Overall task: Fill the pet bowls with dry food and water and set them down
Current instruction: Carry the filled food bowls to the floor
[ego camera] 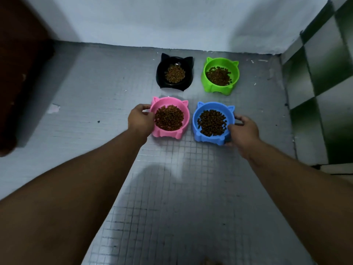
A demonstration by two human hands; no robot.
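While both bowls sit on the tiled floor [172, 178], I'd lower them level so no kibble spills, then let go. Left hand [140, 120] curls narrowly around the near-left pink bowl [170, 117]; right hand [243, 131] grips the blue bowl [212, 123] beside it.

Illumination is dim and cool-toned, with a blue-grey cast over the tiled floor [183, 188] and the wall [172, 20]. A pale reflective patch lies on the tiles near centre, beside a soft dark shadow. The left corner falls into deep shadow. The green bowl [220, 76] and blue bowl [212, 123] remain saturated; the black bowl [174, 74] shows a small glare spot on its rim. Wide-angle distortion bends the checkered wall [324, 73] at right. Overall detail is soft, with blur toward the edges.
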